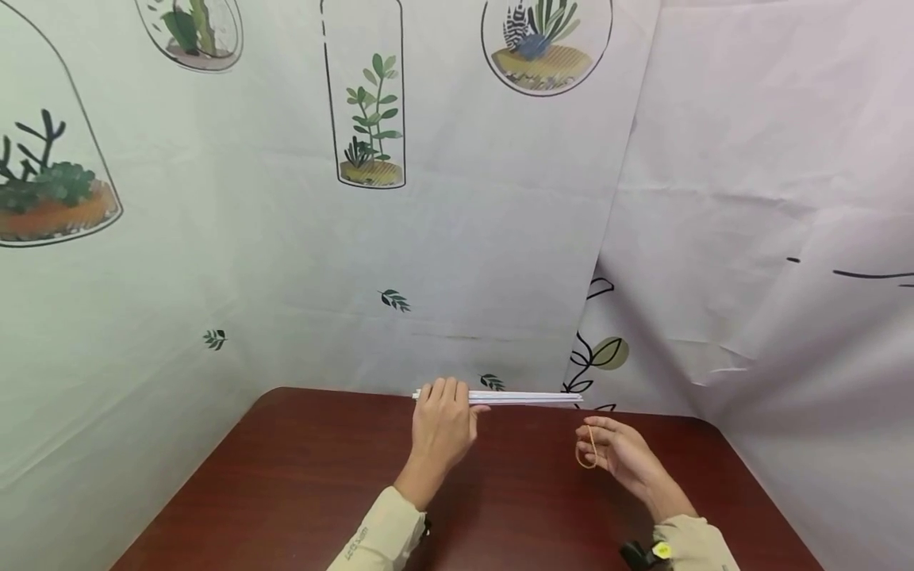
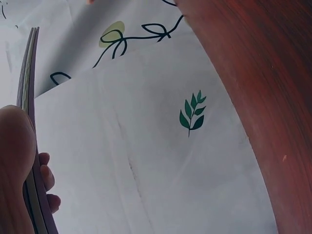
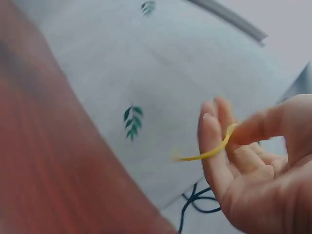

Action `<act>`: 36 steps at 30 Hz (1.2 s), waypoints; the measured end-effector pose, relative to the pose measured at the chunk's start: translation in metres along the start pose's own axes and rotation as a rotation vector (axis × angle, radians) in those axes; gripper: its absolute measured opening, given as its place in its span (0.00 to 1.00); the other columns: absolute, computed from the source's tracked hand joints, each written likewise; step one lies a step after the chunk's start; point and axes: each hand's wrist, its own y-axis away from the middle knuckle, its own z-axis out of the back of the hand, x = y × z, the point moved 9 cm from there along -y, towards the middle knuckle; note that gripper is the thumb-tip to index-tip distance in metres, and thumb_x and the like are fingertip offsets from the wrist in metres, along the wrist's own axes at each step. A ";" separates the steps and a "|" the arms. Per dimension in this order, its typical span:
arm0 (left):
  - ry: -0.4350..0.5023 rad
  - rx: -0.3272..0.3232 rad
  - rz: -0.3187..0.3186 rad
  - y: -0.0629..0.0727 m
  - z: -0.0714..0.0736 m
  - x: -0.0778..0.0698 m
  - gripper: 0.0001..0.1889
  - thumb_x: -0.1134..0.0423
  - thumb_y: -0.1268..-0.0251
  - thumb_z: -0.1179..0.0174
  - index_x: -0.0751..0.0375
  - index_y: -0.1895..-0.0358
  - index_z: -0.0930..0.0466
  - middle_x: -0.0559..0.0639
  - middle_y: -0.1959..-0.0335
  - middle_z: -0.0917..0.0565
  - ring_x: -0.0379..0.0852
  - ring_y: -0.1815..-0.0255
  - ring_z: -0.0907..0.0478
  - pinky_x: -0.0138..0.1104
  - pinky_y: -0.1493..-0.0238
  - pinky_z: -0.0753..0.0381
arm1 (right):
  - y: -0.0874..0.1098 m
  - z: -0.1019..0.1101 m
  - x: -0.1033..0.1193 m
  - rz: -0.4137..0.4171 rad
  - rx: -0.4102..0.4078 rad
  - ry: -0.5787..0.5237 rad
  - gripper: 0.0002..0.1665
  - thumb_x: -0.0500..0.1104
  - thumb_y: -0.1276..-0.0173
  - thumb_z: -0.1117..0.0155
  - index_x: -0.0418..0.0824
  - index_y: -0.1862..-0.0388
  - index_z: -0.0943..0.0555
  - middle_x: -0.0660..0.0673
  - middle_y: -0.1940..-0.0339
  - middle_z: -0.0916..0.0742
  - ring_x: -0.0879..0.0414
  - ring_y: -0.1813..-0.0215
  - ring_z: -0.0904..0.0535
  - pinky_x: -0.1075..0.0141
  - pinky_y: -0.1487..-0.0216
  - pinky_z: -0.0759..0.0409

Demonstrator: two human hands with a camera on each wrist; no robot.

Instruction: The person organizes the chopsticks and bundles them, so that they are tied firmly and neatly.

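Note:
My left hand grips a bundle of slim, pale chopsticks near one end, above the far edge of the table. Their long free ends point right and narrow slightly. In the left wrist view, the chopsticks lie between the thumb and the curled fingers. Lower and to the right, my right hand holds a yellow rubber band, apart from the bundle. Seen from the right wrist, the rubber band is pinched at the thumb and crosses the fingers in a loop.
Beneath both hands is a dark red wooden table with rounded far corners. White cloth printed with plants hangs behind it and along its sides. A black wrist strap with a yellow tag sits at the right sleeve.

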 end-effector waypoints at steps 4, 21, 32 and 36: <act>0.004 -0.012 0.004 0.000 0.002 0.001 0.24 0.43 0.31 0.56 0.60 0.74 0.29 0.51 0.77 0.30 0.51 0.73 0.31 0.40 0.64 0.30 | 0.008 -0.004 0.014 0.038 0.066 -0.023 0.10 0.29 0.27 0.48 0.44 0.62 0.27 0.52 0.61 0.12 0.60 0.62 0.14 0.74 0.68 0.22; 0.013 -0.004 -0.022 0.003 0.001 -0.007 0.30 0.39 0.25 0.67 0.59 0.76 0.30 0.50 0.78 0.32 0.49 0.74 0.32 0.39 0.65 0.31 | -0.004 -0.050 0.076 0.414 0.147 0.263 0.23 0.31 0.31 0.37 0.22 0.40 0.25 0.48 0.54 0.10 0.64 0.47 0.17 0.72 0.46 0.22; 0.007 0.018 -0.030 0.006 -0.004 -0.008 0.24 0.42 0.30 0.57 0.58 0.76 0.31 0.49 0.78 0.32 0.48 0.74 0.33 0.39 0.65 0.31 | -0.009 -0.069 0.086 0.477 0.081 0.550 0.23 0.34 0.38 0.29 0.25 0.45 0.19 0.49 0.55 0.13 0.65 0.56 0.18 0.70 0.56 0.19; -0.002 0.027 -0.045 0.006 -0.005 -0.009 0.23 0.43 0.32 0.54 0.57 0.76 0.32 0.48 0.79 0.32 0.48 0.75 0.33 0.38 0.66 0.31 | -0.004 -0.071 0.090 0.547 0.063 0.623 0.22 0.34 0.38 0.29 0.30 0.45 0.17 0.48 0.63 0.17 0.63 0.61 0.23 0.69 0.60 0.21</act>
